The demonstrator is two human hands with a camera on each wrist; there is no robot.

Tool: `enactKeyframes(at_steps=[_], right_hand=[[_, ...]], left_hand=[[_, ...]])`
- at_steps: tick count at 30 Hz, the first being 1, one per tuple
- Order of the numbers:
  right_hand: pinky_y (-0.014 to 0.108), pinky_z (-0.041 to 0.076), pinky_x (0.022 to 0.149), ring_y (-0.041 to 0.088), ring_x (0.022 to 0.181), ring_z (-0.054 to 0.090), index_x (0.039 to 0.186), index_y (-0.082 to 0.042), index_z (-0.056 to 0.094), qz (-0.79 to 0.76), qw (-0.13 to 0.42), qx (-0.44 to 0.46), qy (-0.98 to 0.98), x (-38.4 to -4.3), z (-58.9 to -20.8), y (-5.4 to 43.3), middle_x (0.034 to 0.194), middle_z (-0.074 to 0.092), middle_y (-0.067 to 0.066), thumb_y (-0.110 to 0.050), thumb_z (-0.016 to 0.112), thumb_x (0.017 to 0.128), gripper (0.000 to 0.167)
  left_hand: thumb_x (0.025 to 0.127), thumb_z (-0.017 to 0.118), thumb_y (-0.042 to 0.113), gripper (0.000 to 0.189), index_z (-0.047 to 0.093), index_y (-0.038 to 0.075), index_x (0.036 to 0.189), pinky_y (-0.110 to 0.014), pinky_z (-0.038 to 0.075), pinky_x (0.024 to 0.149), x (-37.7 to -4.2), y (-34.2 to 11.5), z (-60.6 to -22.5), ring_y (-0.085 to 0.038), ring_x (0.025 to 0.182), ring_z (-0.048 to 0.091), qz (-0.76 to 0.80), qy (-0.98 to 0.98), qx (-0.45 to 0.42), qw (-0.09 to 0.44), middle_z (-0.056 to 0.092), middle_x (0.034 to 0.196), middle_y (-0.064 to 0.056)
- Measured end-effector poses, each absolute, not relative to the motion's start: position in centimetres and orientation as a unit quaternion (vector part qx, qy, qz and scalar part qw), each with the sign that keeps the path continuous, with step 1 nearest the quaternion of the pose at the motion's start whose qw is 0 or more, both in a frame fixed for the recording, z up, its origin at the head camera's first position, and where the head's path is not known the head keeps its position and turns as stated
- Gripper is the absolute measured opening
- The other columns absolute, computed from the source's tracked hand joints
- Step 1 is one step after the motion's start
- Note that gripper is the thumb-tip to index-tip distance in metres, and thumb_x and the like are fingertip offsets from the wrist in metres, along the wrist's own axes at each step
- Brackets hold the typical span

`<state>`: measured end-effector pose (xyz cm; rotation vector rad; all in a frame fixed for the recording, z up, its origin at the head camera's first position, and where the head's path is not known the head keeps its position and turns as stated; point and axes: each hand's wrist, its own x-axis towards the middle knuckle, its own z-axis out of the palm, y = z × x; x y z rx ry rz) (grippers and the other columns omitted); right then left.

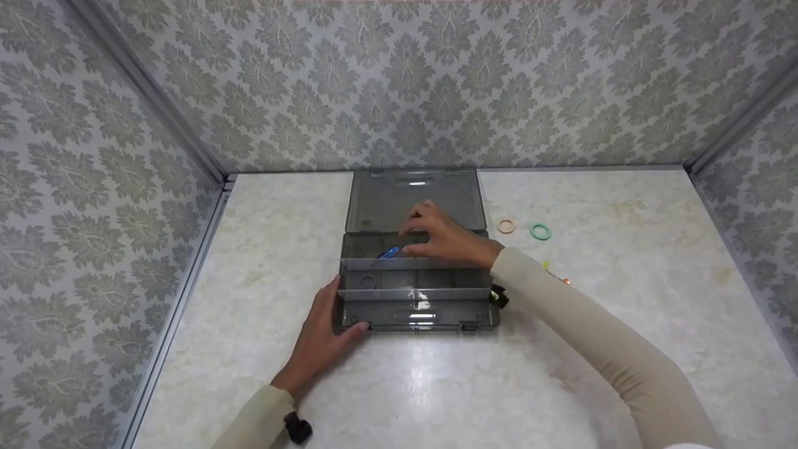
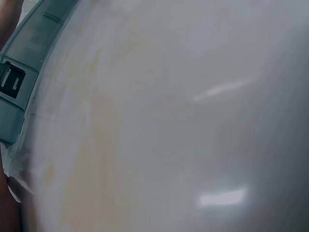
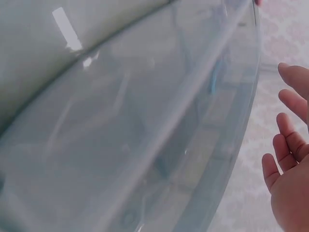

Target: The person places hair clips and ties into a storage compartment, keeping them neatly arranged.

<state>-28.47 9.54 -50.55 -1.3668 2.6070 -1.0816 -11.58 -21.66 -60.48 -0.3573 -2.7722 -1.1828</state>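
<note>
A grey see-through plastic storage box (image 1: 416, 310) with compartments lies on the table, its lid (image 1: 414, 199) folded back toward the wall. My left hand (image 1: 324, 330) holds the box's front left corner, thumb at the front edge and fingers along the left side. Over the back compartment hovers my right hand (image 1: 439, 237), its fingers loosely bent and apart with nothing between them. A small blue item (image 1: 389, 252), perhaps a hair clip, is in the back compartment just left of the right thumb. One dark ring (image 1: 368, 282) lies in the middle compartment.
To the box's right, a peach ring (image 1: 505, 226) and a teal ring (image 1: 540, 231) lie on the table (image 1: 636, 249). Partly behind the right sleeve (image 1: 586, 318) is a small beaded-looking thing (image 1: 566, 281) with yellow and orange ends. Patterned walls (image 1: 436, 81) enclose the table.
</note>
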Motion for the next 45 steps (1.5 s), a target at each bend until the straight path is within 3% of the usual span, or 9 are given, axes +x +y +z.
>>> enactKeyframes(at_steps=[8,10,13,15,17,25,30,35,45], right_hand=[[0.057,0.046,0.105,0.035,0.123,0.05,0.123,-0.002,0.081,-0.358,0.028,-0.371,0.856,-29.5,-50.7,13.8,0.13,0.06,0.018,-0.021,0.085,0.1,0.03],[0.06,0.042,0.115,0.035,0.122,0.052,0.124,-0.001,0.08,-0.357,0.021,-0.364,0.86,-29.6,-51.0,14.9,0.128,0.061,0.018,-0.022,0.085,0.101,0.031],[0.061,0.04,0.116,0.036,0.12,0.053,0.124,-0.001,0.08,-0.366,0.008,-0.351,0.862,-29.8,-51.5,16.4,0.125,0.061,0.018,-0.02,0.084,0.101,0.031],[0.06,0.041,0.115,0.038,0.119,0.053,0.125,0.0,0.08,-0.381,0.005,-0.335,0.862,-29.8,-51.9,17.4,0.123,0.061,0.017,-0.019,0.084,0.101,0.031],[0.058,0.044,0.105,0.04,0.119,0.051,0.126,0.0,0.079,-0.398,0.006,-0.314,0.862,-29.9,-52.3,18.3,0.124,0.061,0.017,-0.019,0.084,0.101,0.032],[0.063,0.045,0.105,0.043,0.124,0.05,0.124,0.004,0.078,-0.44,-0.023,-0.269,0.856,-30.1,-54.0,21.4,0.132,0.062,0.022,-0.011,0.084,0.1,0.029],[0.058,0.046,0.099,0.041,0.12,0.051,0.12,0.004,0.08,-0.461,-0.04,-0.233,0.856,-30.1,-54.5,23.2,0.128,0.064,0.022,-0.007,0.084,0.099,0.024],[0.055,0.039,0.103,0.033,0.121,0.051,0.119,0.002,0.081,-0.469,-0.043,-0.192,0.861,-29.9,-55.1,25.2,0.126,0.066,0.02,-0.011,0.084,0.099,0.023],[0.05,0.043,0.101,0.037,0.121,0.052,0.122,0.004,0.08,-0.454,-0.047,-0.15,0.877,-28.9,-56.7,29.4,0.126,0.066,0.022,-0.013,0.081,0.102,0.026]], left_hand=[[0.097,0.078,0.065,0.109,0.018,0.023,0.178,-0.057,0.031,0.131,-11.5,-21.8,-60.7,-0.03,0.164,0.032,-0.39,-0.914,-0.102,0.041,0.033,0.176,-0.011],[0.097,0.077,0.065,0.109,0.018,0.023,0.178,-0.057,0.031,0.131,-11.5,-21.8,-60.7,-0.029,0.164,0.032,-0.391,-0.914,-0.101,0.04,0.033,0.176,-0.01],[0.098,0.078,0.064,0.109,0.018,0.023,0.178,-0.056,0.031,0.131,-11.4,-21.7,-60.7,-0.029,0.164,0.032,-0.396,-0.912,-0.104,0.04,0.033,0.176,-0.01],[0.098,0.079,0.062,0.109,0.018,0.023,0.178,-0.056,0.031,0.13,-11.4,-21.7,-60.6,-0.029,0.164,0.033,-0.4,-0.909,-0.107,0.04,0.034,0.175,-0.01],[0.098,0.079,0.062,0.109,0.018,0.023,0.179,-0.056,0.032,0.13,-11.4,-21.8,-60.6,-0.028,0.163,0.033,-0.403,-0.908,-0.107,0.04,0.034,0.175,-0.009],[0.098,0.079,0.062,0.109,0.018,0.023,0.178,-0.057,0.032,0.13,-11.1,-21.8,-60.5,-0.03,0.163,0.033,-0.401,-0.909,-0.103,0.042,0.034,0.175,-0.011],[0.098,0.079,0.061,0.109,0.018,0.021,0.178,-0.059,0.033,0.129,-11.2,-21.8,-60.6,-0.032,0.163,0.033,-0.398,-0.911,-0.103,0.041,0.033,0.176,-0.012],[0.098,0.08,0.059,0.109,0.018,0.019,0.178,-0.059,0.033,0.129,-11.4,-21.8,-60.6,-0.033,0.163,0.034,-0.398,-0.909,-0.115,0.048,0.034,0.175,-0.014],[0.097,0.081,0.059,0.111,0.017,0.02,0.179,-0.06,0.034,0.128,-11.4,-21.8,-60.5,-0.035,0.162,0.035,-0.393,-0.911,-0.118,0.049,0.034,0.175,-0.015]])
